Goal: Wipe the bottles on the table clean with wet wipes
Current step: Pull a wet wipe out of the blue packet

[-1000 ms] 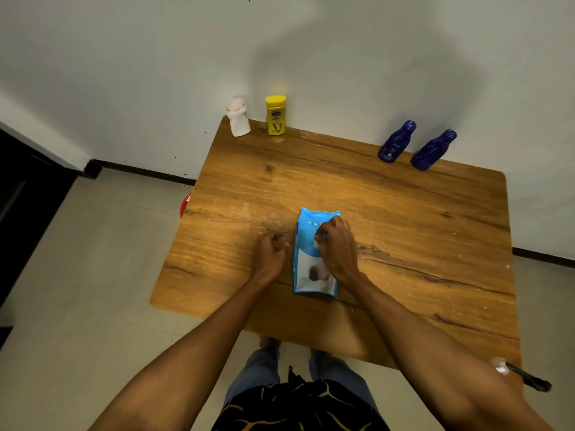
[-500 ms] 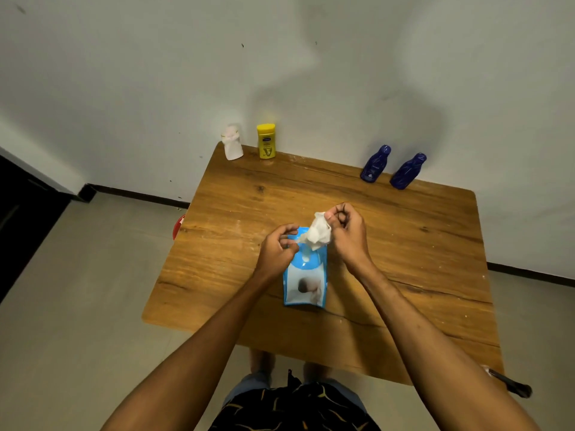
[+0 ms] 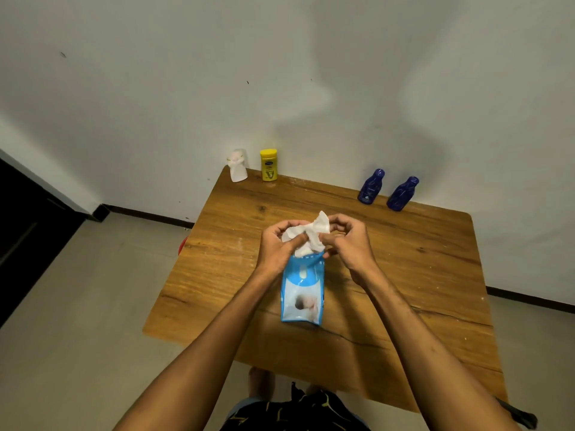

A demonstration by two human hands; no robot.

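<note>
The left hand (image 3: 280, 248) and right hand (image 3: 350, 245) pinch the wipe (image 3: 315, 232), fingers (image 3: 343, 226) curled, just above the pack's (image 3: 301, 295) far end. Bottles stand upright beyond the pack — blue pair (image 3: 370, 188) far-right, nearer the right hand; yellow (image 3: 268, 165) and white (image 3: 238, 168) far-left.

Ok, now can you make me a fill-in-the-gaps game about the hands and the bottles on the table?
1. The left hand and right hand hold a white ____ just above the blue pack.
2. The number of dark blue bottles at the far edge of the table is ____.
3. Beside the white bottle stands one coloured ____.

Missing words: wipe, two, yellow.
</note>
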